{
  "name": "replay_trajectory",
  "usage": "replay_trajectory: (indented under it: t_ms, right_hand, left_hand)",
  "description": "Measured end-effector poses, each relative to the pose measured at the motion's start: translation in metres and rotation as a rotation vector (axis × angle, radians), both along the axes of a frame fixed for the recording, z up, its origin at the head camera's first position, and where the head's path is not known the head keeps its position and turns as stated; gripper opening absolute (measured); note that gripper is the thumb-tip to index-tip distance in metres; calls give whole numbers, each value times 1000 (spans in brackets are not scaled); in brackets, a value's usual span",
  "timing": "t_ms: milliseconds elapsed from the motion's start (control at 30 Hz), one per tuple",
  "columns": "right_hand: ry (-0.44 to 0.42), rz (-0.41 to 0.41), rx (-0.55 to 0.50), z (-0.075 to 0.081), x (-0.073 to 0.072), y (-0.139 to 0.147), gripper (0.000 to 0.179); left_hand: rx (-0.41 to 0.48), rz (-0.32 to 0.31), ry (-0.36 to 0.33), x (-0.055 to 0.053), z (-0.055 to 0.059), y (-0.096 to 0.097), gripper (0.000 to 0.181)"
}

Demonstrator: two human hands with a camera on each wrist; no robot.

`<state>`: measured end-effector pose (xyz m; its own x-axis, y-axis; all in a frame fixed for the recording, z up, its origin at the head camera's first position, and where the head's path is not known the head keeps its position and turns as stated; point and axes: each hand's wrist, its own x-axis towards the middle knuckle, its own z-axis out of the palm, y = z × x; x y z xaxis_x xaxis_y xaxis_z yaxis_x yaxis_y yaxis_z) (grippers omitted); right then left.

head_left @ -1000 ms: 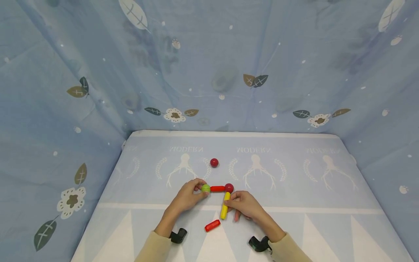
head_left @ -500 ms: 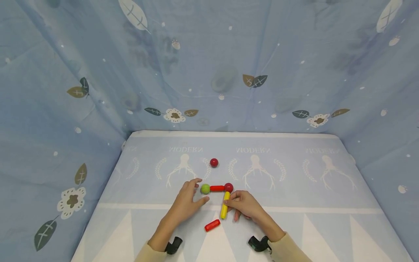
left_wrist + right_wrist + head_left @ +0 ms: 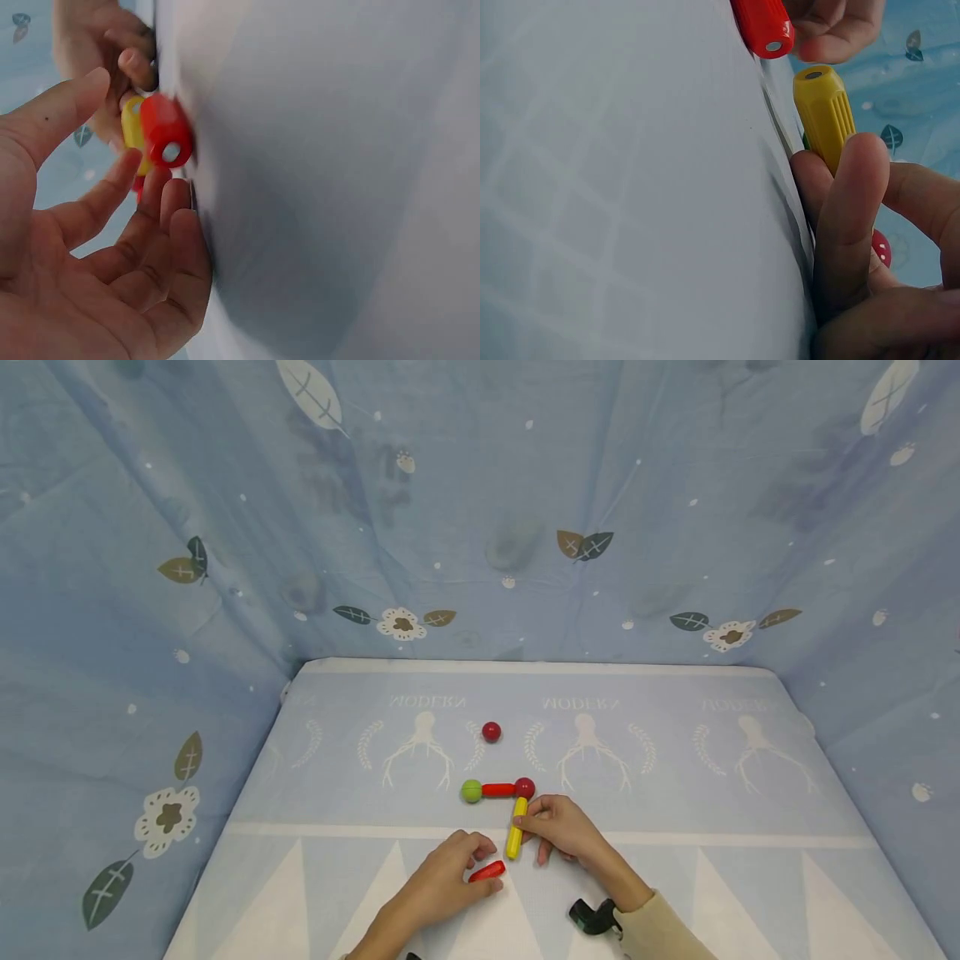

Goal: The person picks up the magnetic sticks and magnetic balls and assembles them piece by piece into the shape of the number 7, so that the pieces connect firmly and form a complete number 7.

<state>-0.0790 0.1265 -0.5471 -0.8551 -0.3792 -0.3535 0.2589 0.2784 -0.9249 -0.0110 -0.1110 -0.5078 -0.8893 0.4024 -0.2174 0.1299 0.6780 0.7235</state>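
Note:
My right hand [image 3: 558, 828] pinches a yellow ribbed rod [image 3: 516, 828] between thumb and fingers. The far end of that rod meets a dark red ball [image 3: 524, 787]. A red rod [image 3: 498, 790] joins this ball to a green ball [image 3: 471, 791] on the left. Closer to me lies a loose red rod [image 3: 487, 871], with a silvery disc in its end [image 3: 172, 152]. My left hand [image 3: 453, 877] is at it, thumb and fingers spread to either side. In the left wrist view the thumb stands well apart from the rod, and the fingertips are right by its end.
Another red ball [image 3: 491, 732] sits farther back on the patterned tablecloth [image 3: 660, 810]. Blue printed curtain [image 3: 480, 527] hangs behind the table and along both sides. A black wrist device [image 3: 592, 917] is on the right forearm.
My left hand has let go of the green ball and come back toward me to the loose red rod. The right hand keeps its pinch on the yellow rod, almost still.

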Motion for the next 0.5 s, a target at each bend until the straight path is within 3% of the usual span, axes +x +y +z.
replay_trajectory:
  t_ms: [500]
  right_hand:
    - [8, 6, 13, 1, 0, 0, 38]
  left_hand:
    - [-87, -50, 84, 4, -4, 9, 26]
